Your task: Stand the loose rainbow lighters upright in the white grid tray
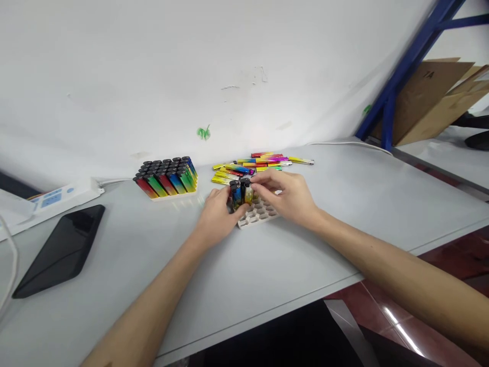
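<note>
A white slotted tray [256,216] lies on the grey table [244,265] in front of me, with a few colourful lighters [240,192] standing in its far-left slots. My left hand [216,214] curls around the left side of those lighters and the tray's edge. My right hand [287,192] reaches over the tray from the right, its fingers pinched on a yellow lighter [248,194] standing among the others. Behind the tray is a loose pile of lighters [260,164] lying flat.
A second tray full of upright lighters [167,178] stands to the left. A black phone [61,248] lies at the near left, beside a white power strip [53,200] and its cable. A white wall is close behind; blue shelving [405,66] and cardboard [435,97] are at right.
</note>
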The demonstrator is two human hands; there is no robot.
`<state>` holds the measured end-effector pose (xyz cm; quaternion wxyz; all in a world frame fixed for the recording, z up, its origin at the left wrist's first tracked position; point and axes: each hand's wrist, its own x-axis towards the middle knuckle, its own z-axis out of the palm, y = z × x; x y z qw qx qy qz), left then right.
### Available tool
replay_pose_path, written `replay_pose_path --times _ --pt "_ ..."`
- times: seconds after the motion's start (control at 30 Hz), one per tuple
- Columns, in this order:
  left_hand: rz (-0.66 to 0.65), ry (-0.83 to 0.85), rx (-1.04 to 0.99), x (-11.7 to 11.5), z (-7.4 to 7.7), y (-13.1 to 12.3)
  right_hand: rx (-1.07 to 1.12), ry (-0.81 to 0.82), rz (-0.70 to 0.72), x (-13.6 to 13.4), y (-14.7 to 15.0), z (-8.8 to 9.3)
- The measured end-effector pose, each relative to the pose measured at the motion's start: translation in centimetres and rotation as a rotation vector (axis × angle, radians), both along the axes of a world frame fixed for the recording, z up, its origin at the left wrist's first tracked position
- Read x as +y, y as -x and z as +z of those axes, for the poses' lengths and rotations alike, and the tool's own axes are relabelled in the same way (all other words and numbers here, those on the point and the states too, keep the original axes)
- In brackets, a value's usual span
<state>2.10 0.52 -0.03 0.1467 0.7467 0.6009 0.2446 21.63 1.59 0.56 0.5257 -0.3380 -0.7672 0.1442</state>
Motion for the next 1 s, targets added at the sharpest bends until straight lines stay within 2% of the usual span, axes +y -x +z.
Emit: replay_pose_path --times 0.27,0.33,0.4,0.53,0.63,0.73,0.87,0.93,1.0 --pt "-0.01 -0.001 -0.019 -0.2 0.2 -0.1 -0.187 -0.137 -0.053 -0.1 -0.1 0.1" --pt "-0.001 0.001 -0.019 -0.1 0.1 0.0 -0.175 -0.19 -0.103 0.4 -0.7 0.4" --pt "0.0 0.007 -0.013 0.0 0.0 0.1 -0.154 -0.191 -0.22 1.5 -2.1 0.8" --pt "0.001 0.04 0.003 0.1 0.1 0.4 -0.3 0.065 -0.66 5.2 -7.2 0.5" --pt "-0.038 0.106 -0.015 -0.2 0.5 1.0 -0.495 0.373 -0.944 7.5 -11.0 -0.6" --pt "-0.109 0.207 -0.053 -0.6 1.0 1.7 -0.549 0.579 -0.971 8.6 -13.2 -1.8" --pt "-0.205 0.238 -0.031 -1.0 1.2 2.2 -0.475 0.605 -0.944 9.0 -14.0 -2.4" --pt "-0.217 0.236 -0.011 -1.0 1.1 2.3 -0.387 0.608 -0.931 9.2 -14.1 -2.2" --pt "-0.213 0.231 -0.002 -0.8 1.0 2.2 -0.155 0.637 -0.886 9.4 -14.3 -1.7"
